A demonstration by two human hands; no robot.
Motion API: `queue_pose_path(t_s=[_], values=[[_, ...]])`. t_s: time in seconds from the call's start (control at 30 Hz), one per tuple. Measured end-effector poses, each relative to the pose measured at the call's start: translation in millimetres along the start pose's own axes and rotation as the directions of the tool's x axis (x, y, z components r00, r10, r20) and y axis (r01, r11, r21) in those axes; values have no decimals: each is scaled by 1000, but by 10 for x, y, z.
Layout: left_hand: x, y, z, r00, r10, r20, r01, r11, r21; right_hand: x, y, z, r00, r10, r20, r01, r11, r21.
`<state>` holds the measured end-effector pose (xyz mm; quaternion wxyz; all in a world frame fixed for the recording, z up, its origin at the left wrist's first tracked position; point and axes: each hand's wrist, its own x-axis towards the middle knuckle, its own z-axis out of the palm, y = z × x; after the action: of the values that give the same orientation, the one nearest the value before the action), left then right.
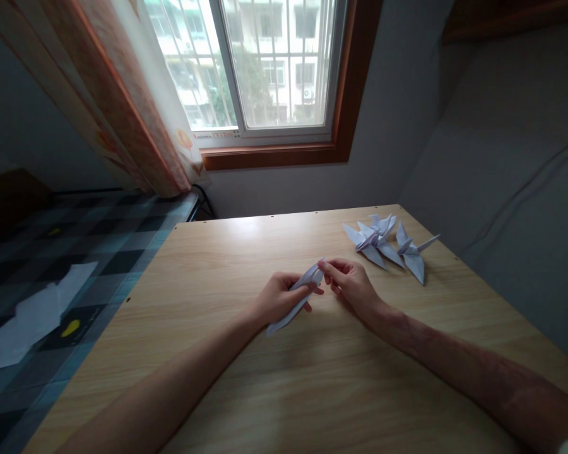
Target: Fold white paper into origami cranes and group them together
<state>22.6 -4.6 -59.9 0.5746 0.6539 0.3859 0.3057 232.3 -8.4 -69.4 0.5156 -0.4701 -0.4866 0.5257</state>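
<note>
Two hands at frame centre | left hand [280, 296] wrapped around folded paper [297, 296] | right hand [349, 282] fingertips pinching its upper tip | finished paper cranes [389, 244] upper right on table [218, 265]

A slim, pale lilac-white folded paper piece [286, 318] sits near the middle of the light wooden table [265, 403], a little closer to its far edge than to its near one. It is long, narrow and pointed at both ends. It slants, its lower tip at the tabletop and its upper tip raised. The left hand [281, 296] wraps its middle; the right hand [353, 284] pinches the upper tip.
</note>
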Motion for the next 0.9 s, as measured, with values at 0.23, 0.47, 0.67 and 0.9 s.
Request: queue_pose_path(t_s=[0.23,0.47,0.67,0.9], values=[[-4,3,-1,1000,-5,-11,5,1000,1,0,-2,-13,997,73,-4,-73,997,-15],[4,31,19,999,-14,-34,15,1000,19,-5,-55,-14,999,31,11,-31,1000,1],[0,84,38,999,0,-38,-1,1000,-28,-21,-56,-7,998,25,58,-24,999,-25],[-7,113,33,996,35,-84,-33,999,21,-23,-36,24,994,51,93,-39,992,-122]])
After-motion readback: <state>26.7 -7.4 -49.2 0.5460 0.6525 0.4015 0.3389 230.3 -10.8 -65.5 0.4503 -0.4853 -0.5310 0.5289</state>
